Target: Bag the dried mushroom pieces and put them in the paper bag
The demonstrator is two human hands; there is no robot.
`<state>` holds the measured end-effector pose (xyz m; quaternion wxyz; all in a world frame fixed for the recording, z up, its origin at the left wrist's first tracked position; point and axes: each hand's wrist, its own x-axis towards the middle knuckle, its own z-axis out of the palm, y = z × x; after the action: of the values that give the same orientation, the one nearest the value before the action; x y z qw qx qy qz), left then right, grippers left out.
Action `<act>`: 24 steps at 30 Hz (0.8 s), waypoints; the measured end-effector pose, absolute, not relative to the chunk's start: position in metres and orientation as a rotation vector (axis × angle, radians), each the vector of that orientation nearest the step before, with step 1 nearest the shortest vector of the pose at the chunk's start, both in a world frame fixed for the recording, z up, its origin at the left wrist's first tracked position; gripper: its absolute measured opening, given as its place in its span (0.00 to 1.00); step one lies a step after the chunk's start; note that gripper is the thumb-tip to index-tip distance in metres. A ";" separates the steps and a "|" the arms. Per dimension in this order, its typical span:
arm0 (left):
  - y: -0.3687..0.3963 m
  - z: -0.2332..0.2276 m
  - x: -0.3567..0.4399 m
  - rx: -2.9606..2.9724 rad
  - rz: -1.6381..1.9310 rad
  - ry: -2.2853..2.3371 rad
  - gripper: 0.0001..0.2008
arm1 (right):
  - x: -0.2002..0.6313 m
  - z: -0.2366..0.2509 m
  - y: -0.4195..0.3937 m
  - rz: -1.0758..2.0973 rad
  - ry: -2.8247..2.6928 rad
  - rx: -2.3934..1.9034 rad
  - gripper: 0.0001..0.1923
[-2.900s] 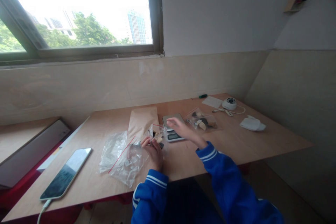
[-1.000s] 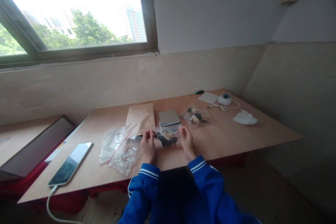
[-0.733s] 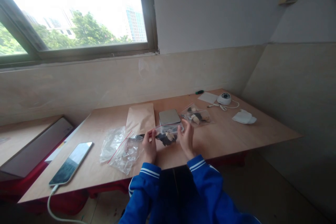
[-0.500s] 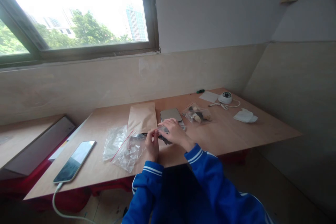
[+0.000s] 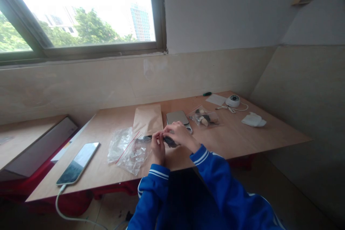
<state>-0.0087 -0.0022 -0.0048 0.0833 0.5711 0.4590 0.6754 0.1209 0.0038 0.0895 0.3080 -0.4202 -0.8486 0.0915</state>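
Note:
My left hand (image 5: 157,147) and my right hand (image 5: 179,134) meet near the table's front edge, fingertips pinched together. Between them is a small clear plastic bag with dark contents (image 5: 170,142), partly covered by my right fingers; what the dark stuff is I cannot make out. Just left of my left hand lie empty clear zip bags (image 5: 134,158), one with a red strip along its mouth. A brown paper envelope (image 5: 147,118) lies behind my left hand. Beyond my right hand sits a small flat scale (image 5: 177,118), its front partly hidden.
Right of the scale is a clear bag (image 5: 206,119) of dark and tan pieces. Farther right are a white dome camera (image 5: 232,101) with its cable, a white paper (image 5: 216,99), a green-handled tool (image 5: 207,94) and a crumpled white wrapper (image 5: 253,119). A plugged-in phone (image 5: 78,164) lies left.
My right hand's fingers have drawn in closer to my left fingertips, and more of the dark contents shows below them. The whole view has shifted slightly.

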 end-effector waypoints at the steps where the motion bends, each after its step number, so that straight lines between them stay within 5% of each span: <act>1: -0.002 -0.005 -0.009 1.694 2.024 1.378 0.10 | 0.120 0.090 0.003 0.257 -2.247 -1.107 0.06; 18: -0.002 -0.004 -0.006 1.718 2.013 1.390 0.08 | 0.103 0.081 0.001 -0.152 -2.284 -1.240 0.08; 24: -0.003 -0.004 -0.008 1.661 2.006 1.417 0.08 | 0.107 0.081 0.001 -0.029 -2.280 -1.127 0.05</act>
<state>-0.0077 -0.0031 -0.0039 0.0883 0.5581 0.4760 0.6739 0.1069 0.0005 0.0807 0.2945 -0.4235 -0.8566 -0.0110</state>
